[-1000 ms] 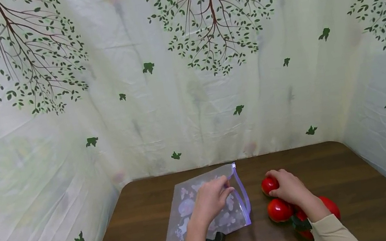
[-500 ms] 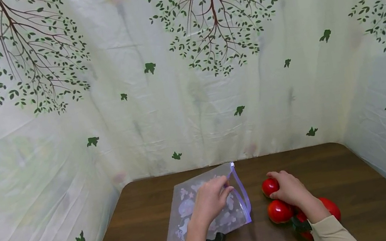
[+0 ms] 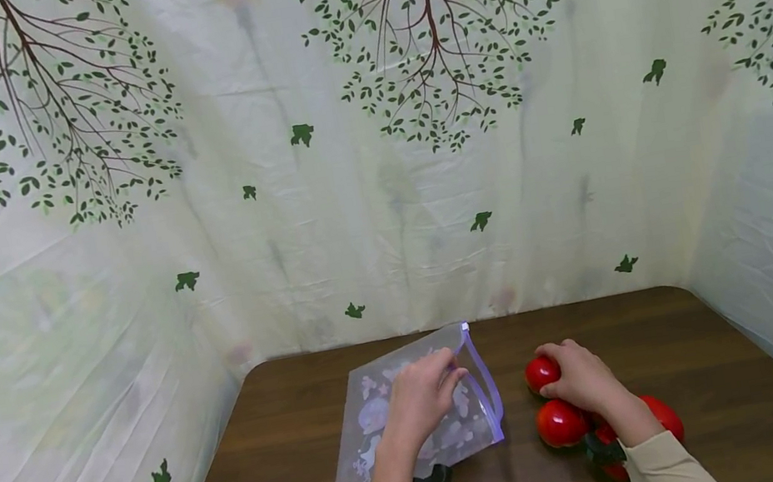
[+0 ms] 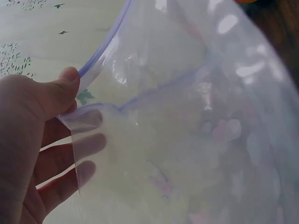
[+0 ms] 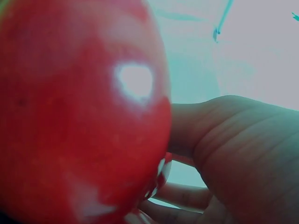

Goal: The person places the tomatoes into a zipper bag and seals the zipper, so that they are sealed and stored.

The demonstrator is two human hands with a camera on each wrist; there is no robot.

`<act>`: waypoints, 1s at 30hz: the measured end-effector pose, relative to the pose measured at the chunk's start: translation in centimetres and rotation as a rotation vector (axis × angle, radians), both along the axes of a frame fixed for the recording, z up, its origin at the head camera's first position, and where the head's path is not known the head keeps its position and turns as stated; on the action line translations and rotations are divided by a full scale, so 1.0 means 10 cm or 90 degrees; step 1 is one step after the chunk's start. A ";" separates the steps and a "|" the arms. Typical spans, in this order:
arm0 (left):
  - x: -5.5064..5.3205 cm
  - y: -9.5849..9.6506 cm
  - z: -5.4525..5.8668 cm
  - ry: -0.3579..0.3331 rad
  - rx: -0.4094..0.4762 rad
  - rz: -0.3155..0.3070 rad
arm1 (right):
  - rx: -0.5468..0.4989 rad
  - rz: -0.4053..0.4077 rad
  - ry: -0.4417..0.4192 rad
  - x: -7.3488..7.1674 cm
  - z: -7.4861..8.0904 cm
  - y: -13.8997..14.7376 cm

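My left hand pinches the purple-edged mouth of a clear slider zip bag with printed shapes. In the left wrist view the thumb lies at the bag's edge, and several fingers show through the plastic. The bag's mouth gapes toward the right. My right hand grips a small red apple on the table, its fingers around the far and right sides. A larger red apple sits just in front of it. In the right wrist view a big red apple hides most of the gripped one.
More red apples lie under and beside the right wrist, partly hidden by the arm. Everything is on a dark brown wooden table. A pale curtain printed with trees and leaves hangs behind and at both sides.
Both hands keep their holds in nearly the same places. The view shifts very slightly, and the bag's mouth tilts up a little.
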State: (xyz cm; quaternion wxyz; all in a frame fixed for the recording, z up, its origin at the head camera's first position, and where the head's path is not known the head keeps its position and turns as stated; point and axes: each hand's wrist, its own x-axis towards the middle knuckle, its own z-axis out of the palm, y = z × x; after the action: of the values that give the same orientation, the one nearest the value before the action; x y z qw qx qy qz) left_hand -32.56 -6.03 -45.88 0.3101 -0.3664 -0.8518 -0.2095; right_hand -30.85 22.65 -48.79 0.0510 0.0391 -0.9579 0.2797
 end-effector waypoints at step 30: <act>-0.02 0.00 -0.02 0.035 0.043 -0.008 | -0.024 -0.018 0.040 0.00 0.16 0.08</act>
State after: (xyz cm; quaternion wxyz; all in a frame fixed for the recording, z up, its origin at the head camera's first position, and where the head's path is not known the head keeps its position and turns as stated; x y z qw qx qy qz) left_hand -32.79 -6.05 -46.09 0.3446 -0.3669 -0.8330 -0.2298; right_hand -30.83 23.42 -47.21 0.0855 0.0333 -0.9509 0.2956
